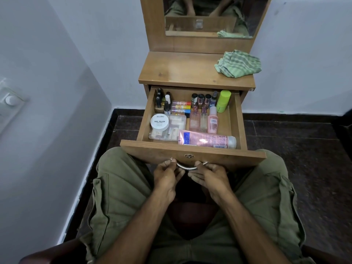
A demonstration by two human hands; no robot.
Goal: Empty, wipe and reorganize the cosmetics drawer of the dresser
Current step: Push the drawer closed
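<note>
The wooden drawer (192,152) of the dresser is pulled out over my knees, full of cosmetics. Inside lie a pink tube (207,141) along the front, a white nail polish remover tub (159,121) on a clear box (172,130), several nail polish bottles (162,100) at the back left, pink bottles (203,119) in the middle and a lime green container (223,101) at the back right. My left hand (167,174) and my right hand (208,174) both curl around the metal handle (187,167) on the drawer front.
A green striped cloth (238,63) lies crumpled on the right of the dresser top (181,71), below the mirror (209,16). White walls close in on the left and behind. Dark tiled floor (304,140) lies on both sides of the dresser.
</note>
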